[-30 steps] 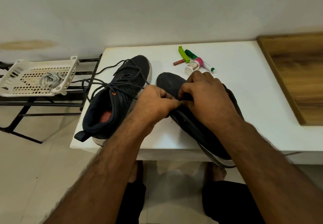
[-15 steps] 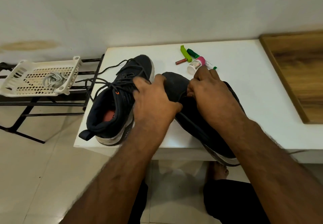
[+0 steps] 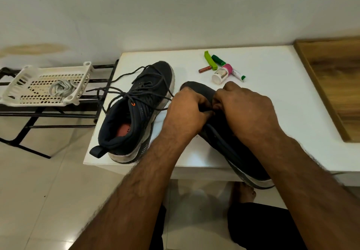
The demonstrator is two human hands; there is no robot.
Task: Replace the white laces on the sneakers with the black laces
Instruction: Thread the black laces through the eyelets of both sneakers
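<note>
Black laces [image 3: 136, 92] are being seen threaded loosely through the dark knit sneaker [image 3: 134, 113] lying on the white worktop [image 3: 272, 93]. A second dark sneaker [image 3: 229, 140] beside it is being gripped by both hands, left [image 3: 187, 111] and right [image 3: 247, 111], fingers curled together over its upper; what exactly is being pinched cannot be told.

The left dark fabric sneaker with a white sole [image 3: 134, 113] stands upright on the white worktop [image 3: 282, 101], its toe pointing away and its heel at the near edge. Thin black laces [image 3: 124, 92] are threaded through it, and their loose ends trail off to the left. The right dark fabric sneaker [image 3: 229, 148] lies tilted on its side just beside it, heel past the near edge. A bundle of pale white laces [image 3: 61, 89] lies in the white plastic basket [image 3: 23, 78], well apart.
</note>
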